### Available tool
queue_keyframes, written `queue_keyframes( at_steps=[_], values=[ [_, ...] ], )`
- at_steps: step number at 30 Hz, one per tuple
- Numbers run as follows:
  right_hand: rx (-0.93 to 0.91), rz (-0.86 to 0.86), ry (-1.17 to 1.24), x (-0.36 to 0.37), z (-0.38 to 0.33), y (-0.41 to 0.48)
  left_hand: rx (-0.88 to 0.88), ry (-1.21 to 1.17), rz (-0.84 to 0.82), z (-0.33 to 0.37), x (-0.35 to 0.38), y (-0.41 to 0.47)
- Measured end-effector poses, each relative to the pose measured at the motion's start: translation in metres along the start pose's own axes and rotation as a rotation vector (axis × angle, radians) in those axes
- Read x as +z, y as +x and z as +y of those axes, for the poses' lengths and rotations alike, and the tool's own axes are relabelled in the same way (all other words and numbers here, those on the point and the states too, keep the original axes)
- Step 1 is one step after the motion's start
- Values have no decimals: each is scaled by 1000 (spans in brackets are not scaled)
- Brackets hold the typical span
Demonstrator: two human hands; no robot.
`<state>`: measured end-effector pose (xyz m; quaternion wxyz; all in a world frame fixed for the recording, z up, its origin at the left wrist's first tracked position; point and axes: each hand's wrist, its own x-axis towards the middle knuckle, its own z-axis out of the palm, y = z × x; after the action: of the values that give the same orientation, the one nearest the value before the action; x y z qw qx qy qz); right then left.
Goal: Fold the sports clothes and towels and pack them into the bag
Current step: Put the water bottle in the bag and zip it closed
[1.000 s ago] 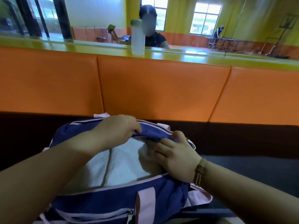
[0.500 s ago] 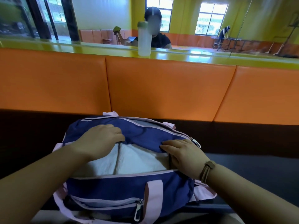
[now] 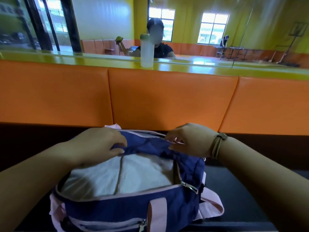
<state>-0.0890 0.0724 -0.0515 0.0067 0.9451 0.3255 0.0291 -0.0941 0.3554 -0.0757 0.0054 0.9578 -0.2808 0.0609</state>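
A navy sports bag (image 3: 127, 208) with pink trim and straps lies on a dark bench seat right in front of me. Its top opening gapes, and white folded towels (image 3: 120, 176) fill it to the rim. My left hand (image 3: 98, 144) grips the far flap of the bag at its left end, fingers curled over the blue fabric. My right hand (image 3: 190, 139) pinches the same flap near the zipper line at the right end. A metal zipper pull (image 3: 189, 186) hangs at the bag's right corner.
Orange padded backrest panels (image 3: 167, 101) rise behind the bag, topped by a yellow-green ledge (image 3: 100, 59) carrying a translucent bottle (image 3: 147, 51). A mirror behind it reflects a person and the room. The dark bench seat (image 3: 234, 190) extends to the right.
Both hands have shifted to the far flap: the right hand lifted off the towels and now pinches the flap's edge, while the left grips it further back. The opening shows more towel.
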Motion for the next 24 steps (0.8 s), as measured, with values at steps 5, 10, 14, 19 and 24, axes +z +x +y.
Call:
queue_keyframes(
  at_steps=[5,10,14,19,24],
  values=[
    [4,23,-27,-29,16,37,-29,12,-28,-19,-22,39],
    [32,73,-67,-55,35,81,-103,52,-31,-46,-39,85],
    [111,144,-134,-74,62,126,-153,127,41,-75,-51,130],
    [194,342,-243,-95,95,186,-214,190,143,-114,-53,183],
    [232,531,-201,-117,119,248,-289,206,300,-150,-46,228]
  ],
)
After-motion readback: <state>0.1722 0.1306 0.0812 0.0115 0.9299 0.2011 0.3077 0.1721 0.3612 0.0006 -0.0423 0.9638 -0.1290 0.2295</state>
